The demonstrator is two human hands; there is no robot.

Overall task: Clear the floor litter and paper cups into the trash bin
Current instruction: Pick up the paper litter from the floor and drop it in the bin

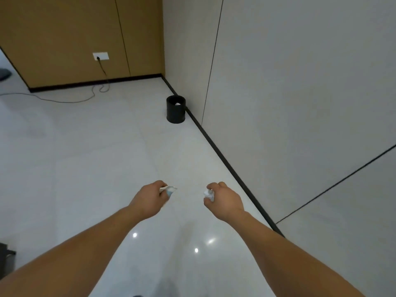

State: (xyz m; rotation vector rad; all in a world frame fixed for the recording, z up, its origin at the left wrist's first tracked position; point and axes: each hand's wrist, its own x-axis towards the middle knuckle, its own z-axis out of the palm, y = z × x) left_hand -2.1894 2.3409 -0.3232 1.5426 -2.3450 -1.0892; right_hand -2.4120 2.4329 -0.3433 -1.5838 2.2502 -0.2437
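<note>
Nearest the camera, two bare forearms are reaching forward from 6 o'clock over a glossy pale floor, which is catching three small spots of light between them. The left hand, at about 7 o'clock, is curling its fingers and pinching a flattened white scrap with a bluish tint, whose tip is poking out toward 1 o'clock; whether it is a crushed cup or plain paper I cannot tell. The right hand, at about 5 o'clock, is closing its fingers around a crumpled white paper ball, which is showing at the hand's inner side. The two hands are hanging apart, both above the floor and touching nothing else. Farther out, at roughly 12 o'clock and well apart from the hands, the black round trash bin is standing upright on the floor, just beside the dark baseboard of the grey wall, with something white lying inside it. Beyond that, toward 10 o'clock, a thin cable is trailing across the floor and rising to a white socket on the brown panelled wall.
</note>
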